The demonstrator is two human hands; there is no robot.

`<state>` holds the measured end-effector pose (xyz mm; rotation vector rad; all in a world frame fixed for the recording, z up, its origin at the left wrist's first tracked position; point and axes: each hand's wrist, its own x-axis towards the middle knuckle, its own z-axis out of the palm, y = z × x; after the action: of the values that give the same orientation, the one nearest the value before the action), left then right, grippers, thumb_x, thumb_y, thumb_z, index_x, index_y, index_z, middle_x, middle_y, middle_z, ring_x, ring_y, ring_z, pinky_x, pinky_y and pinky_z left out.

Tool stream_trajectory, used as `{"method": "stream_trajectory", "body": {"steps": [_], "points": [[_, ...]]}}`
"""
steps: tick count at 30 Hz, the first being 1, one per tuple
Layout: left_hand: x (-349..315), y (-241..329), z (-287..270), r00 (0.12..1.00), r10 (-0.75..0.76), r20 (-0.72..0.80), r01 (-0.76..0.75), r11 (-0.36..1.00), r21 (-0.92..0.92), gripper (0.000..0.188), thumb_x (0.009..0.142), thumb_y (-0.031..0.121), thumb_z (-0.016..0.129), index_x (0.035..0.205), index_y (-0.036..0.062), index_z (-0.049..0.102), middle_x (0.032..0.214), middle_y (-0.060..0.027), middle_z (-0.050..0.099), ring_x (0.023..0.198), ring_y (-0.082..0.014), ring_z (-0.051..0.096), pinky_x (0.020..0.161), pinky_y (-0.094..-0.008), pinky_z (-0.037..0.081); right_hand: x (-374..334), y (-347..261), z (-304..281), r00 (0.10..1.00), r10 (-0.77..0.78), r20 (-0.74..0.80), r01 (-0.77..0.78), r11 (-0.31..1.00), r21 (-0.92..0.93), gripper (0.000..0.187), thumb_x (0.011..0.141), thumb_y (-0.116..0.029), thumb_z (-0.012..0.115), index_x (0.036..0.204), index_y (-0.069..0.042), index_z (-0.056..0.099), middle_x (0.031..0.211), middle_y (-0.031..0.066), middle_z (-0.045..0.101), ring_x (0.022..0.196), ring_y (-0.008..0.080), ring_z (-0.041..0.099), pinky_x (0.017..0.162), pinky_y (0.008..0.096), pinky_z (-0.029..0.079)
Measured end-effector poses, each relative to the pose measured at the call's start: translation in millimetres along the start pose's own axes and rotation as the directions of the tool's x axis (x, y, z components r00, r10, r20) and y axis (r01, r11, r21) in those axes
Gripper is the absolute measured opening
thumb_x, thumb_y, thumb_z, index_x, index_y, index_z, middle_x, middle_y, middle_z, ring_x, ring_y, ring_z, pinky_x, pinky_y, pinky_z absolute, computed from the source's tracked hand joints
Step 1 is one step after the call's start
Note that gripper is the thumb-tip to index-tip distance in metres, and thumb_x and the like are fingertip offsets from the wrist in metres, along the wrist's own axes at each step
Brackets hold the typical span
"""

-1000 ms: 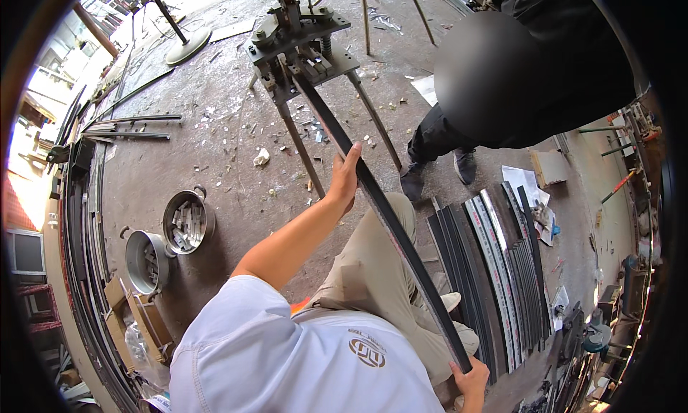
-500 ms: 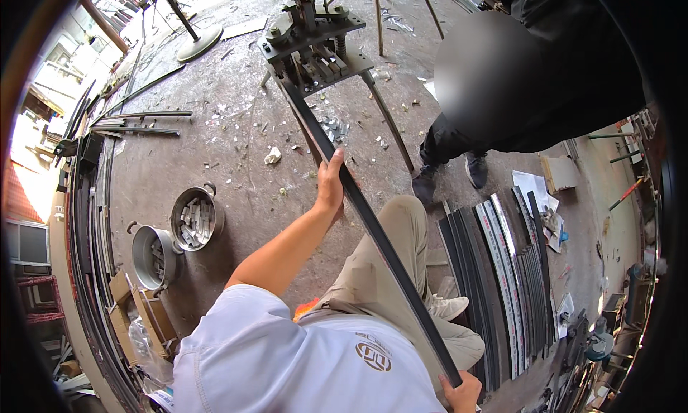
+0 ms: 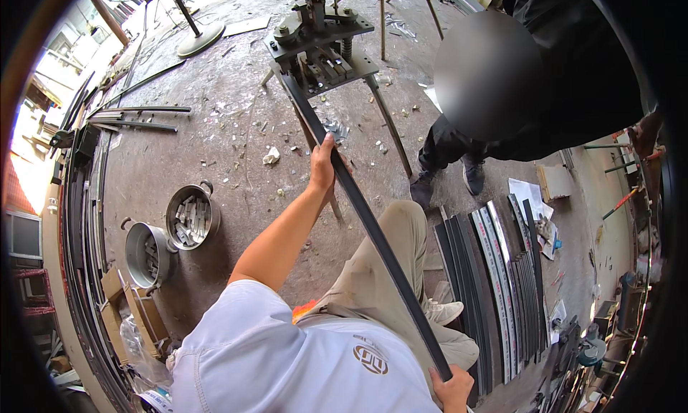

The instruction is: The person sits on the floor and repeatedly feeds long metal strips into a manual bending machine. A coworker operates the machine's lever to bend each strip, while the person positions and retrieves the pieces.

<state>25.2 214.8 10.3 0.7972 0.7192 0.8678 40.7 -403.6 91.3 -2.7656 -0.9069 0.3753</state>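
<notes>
Your left hand and right hand clamp that dark bar; two metal pots to your left hold silvery pieces!

A white shirt with brown emblem tops beige trousers.

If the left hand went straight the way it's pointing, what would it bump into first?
Probably the press: the left hand, gripping the bar, points up the picture toward it. How their heights compare is unclear.
</notes>
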Motion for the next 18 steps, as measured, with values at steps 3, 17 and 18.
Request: {"method": "stream_trajectory", "body": {"steps": [3,17,18], "points": [[5.8,-3.2,-1.1,1.000,0.003,-0.030,-0.003,1.000,0.012,0.050,0.101,0.055,0.061,0.100,0.0064,0.050,0.065,-0.0083,0.057,0.052,-0.0223,0.061,0.051,-0.0373,0.054,5.8,-5.2,-0.3,1.000,0.018,0.022,-0.018,1.000,-0.012,0.044,0.073,-0.045,0.089,0.072,-0.007,0.068,0.064,0.0142,0.066,0.062,0.0401,0.066,0.059,0.0482,0.051],[3.7,-2.4,0.9,0.998,0.049,-0.031,-0.048,0.998,0.034,0.051,0.100,0.057,0.061,0.099,0.0068,0.050,0.062,-0.0081,0.057,0.049,-0.0209,0.060,0.048,-0.0353,0.053,10.5,-2.6,3.7,0.996,0.045,0.075,-0.044,0.999,-0.010,0.044,0.075,-0.046,0.087,0.073,-0.005,0.070,0.064,0.0163,0.067,0.064,0.0418,0.067,0.061,0.0497,0.052],[3.5,-2.7,0.7,0.998,0.049,-0.034,-0.048,0.998,0.035,0.051,0.100,0.057,0.061,0.099,0.0067,0.050,0.062,-0.0082,0.057,0.049,-0.0210,0.060,0.048,-0.0353,0.053,10.3,-1.4,4.6,0.997,0.039,0.070,-0.038,0.999,-0.015,0.046,0.075,-0.048,0.087,0.073,-0.006,0.069,0.064,0.0153,0.067,0.063,0.0417,0.067,0.060,0.0500,0.051]]}}
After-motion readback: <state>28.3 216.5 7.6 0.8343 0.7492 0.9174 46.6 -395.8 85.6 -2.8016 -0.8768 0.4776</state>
